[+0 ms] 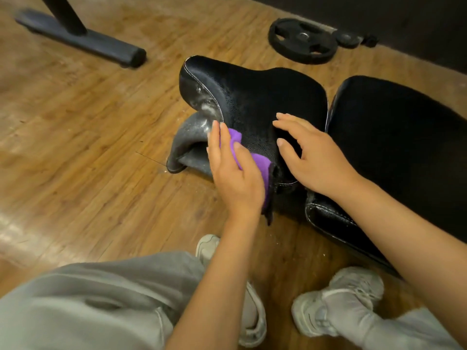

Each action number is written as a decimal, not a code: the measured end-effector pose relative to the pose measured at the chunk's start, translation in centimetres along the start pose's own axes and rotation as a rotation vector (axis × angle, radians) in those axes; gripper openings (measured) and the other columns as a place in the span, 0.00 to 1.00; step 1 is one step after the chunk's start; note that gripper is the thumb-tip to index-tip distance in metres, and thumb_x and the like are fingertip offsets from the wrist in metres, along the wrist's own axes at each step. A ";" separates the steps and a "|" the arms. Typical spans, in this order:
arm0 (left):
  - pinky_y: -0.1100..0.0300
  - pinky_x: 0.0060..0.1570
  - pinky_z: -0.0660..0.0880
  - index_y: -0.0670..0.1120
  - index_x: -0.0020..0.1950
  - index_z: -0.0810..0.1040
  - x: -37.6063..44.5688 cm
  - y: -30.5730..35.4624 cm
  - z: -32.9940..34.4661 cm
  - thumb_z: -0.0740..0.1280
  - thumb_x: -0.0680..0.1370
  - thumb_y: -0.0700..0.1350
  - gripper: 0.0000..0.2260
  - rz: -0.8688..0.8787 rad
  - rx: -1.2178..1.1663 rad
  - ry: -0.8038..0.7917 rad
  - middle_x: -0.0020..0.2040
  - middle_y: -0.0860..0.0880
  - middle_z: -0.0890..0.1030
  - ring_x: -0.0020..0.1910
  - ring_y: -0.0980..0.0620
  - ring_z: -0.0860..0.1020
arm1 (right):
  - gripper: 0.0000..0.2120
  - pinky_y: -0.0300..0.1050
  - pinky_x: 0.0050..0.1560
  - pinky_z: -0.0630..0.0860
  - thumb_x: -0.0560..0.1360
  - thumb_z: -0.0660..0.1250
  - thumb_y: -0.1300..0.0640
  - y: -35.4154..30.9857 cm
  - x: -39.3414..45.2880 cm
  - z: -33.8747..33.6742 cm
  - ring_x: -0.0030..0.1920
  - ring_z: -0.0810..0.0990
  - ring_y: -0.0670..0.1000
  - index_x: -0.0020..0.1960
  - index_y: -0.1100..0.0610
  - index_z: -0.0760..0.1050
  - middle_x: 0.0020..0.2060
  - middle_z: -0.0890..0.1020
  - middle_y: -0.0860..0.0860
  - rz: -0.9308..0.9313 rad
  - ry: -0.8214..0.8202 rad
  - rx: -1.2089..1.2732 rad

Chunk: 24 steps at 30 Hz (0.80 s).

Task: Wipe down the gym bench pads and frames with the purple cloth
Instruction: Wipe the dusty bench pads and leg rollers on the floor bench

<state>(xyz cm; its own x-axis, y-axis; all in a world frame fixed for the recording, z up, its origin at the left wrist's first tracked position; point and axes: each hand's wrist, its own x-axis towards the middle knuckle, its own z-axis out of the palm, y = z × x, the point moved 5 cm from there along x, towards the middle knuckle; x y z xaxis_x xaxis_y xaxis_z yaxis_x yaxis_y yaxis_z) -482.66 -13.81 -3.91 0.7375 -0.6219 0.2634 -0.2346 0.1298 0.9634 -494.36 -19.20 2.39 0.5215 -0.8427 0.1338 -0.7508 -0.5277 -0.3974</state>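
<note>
Wood-plank floor in warm brown, with a pale glare patch at the left edge. A dark wall runs along the upper right. A black weight plate lies flat near the wall; a dark machine foot rests at upper left.

Crumpled purple cloth mostly hidden under left hand. Long black padded back pad cut off at right edge. Grey curved frame foot partly behind seat.

Bare forearms, loose grey sweatpants, pale grey chunky trainers.
</note>
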 end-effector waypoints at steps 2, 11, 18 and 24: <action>0.76 0.68 0.53 0.42 0.74 0.65 2.1 -0.4 -0.3 0.54 0.83 0.43 0.20 -0.076 0.039 -0.142 0.75 0.49 0.66 0.72 0.61 0.60 | 0.20 0.46 0.75 0.55 0.81 0.58 0.56 -0.1 -0.1 -0.1 0.73 0.60 0.43 0.72 0.55 0.66 0.73 0.66 0.47 0.006 -0.001 -0.002; 0.46 0.73 0.57 0.40 0.74 0.61 2.1 0.1 -0.6 0.51 0.83 0.51 0.23 -0.306 0.164 -0.288 0.76 0.41 0.62 0.75 0.44 0.59 | 0.20 0.40 0.74 0.53 0.81 0.57 0.55 -0.6 -0.1 -0.1 0.73 0.59 0.43 0.72 0.54 0.65 0.73 0.65 0.46 0.019 -0.004 -0.059; 0.56 0.65 0.60 0.45 0.72 0.69 5.8 -0.2 0.0 0.47 0.84 0.48 0.20 -0.577 0.190 -0.309 0.72 0.43 0.68 0.71 0.44 0.65 | 0.20 0.42 0.74 0.55 0.81 0.56 0.54 -0.7 -0.1 -0.1 0.72 0.57 0.38 0.72 0.52 0.65 0.73 0.64 0.45 0.015 -0.012 -0.056; 0.49 0.72 0.56 0.34 0.75 0.59 11.6 -0.6 2.0 0.46 0.85 0.46 0.22 -0.688 0.152 -0.223 0.76 0.34 0.58 0.75 0.39 0.58 | 0.20 0.45 0.75 0.58 0.80 0.57 0.54 -0.8 -0.1 -0.2 0.69 0.56 0.34 0.72 0.52 0.66 0.72 0.65 0.43 0.016 -0.001 -0.026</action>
<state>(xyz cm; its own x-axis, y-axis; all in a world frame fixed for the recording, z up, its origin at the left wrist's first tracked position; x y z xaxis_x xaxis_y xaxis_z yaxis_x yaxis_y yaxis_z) -475.23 -22.66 -1.51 0.6072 -0.6683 -0.4298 0.1377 -0.4442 0.8853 -493.90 -18.70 2.89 0.5099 -0.8508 0.1271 -0.7693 -0.5171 -0.3753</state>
